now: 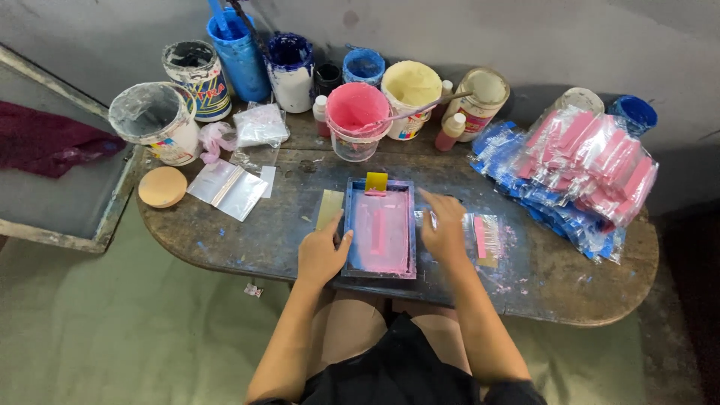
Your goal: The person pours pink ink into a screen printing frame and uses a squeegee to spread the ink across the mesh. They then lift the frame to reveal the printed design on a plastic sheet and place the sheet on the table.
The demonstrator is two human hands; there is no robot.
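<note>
A small screen-printing frame (379,229), its mesh smeared pink, lies flat on the counter (247,232) straight before the person. Both forearms reach forward from the lap. The left hand (321,253) rests on the frame's left rail, fingers loosely curled, thumb against the edge. The right hand (444,229) sits at the right rail, fingers spread open, gripping nothing. A printed clear pouch (486,238) lies just right of that hand; a pink paint tub (355,120) stands behind the frame.
</note>
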